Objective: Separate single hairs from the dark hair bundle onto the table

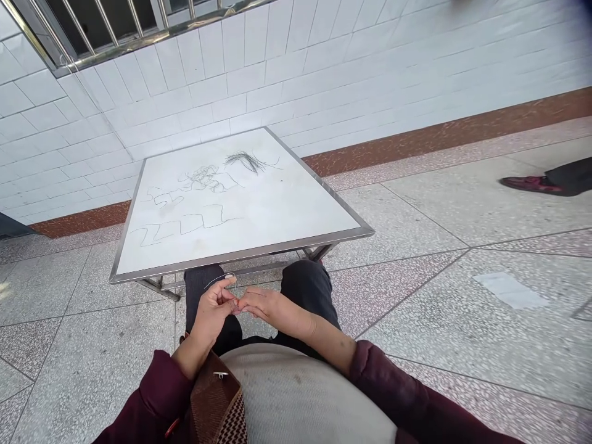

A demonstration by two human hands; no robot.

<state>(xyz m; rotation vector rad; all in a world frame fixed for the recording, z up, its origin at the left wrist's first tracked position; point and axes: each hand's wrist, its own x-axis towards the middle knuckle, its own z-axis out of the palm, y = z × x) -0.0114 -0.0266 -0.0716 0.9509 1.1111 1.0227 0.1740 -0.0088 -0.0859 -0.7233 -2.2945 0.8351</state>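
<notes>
Over my lap, just before the table's near edge, my left hand (213,313) is pinched closed on a thin wire (213,283), whose end curves out past the fingers. My right hand (272,308) meets it fingertip to fingertip, also closed on the wire; the piece between the fingers is mostly hidden. On the white table (277,216) lies a long wire bent into square zigzags (192,227). Behind it is a loose heap of bent wires (206,179). A bundle of straighter dark wires (247,161) rests near the far edge.
The metal-framed table stands close to a white tiled wall (351,80) under a barred window (106,24). A brown patterned bag (215,401) hangs at my left side. White paper (511,290) lies on the floor at right, with another person's shoe (527,184) beyond.
</notes>
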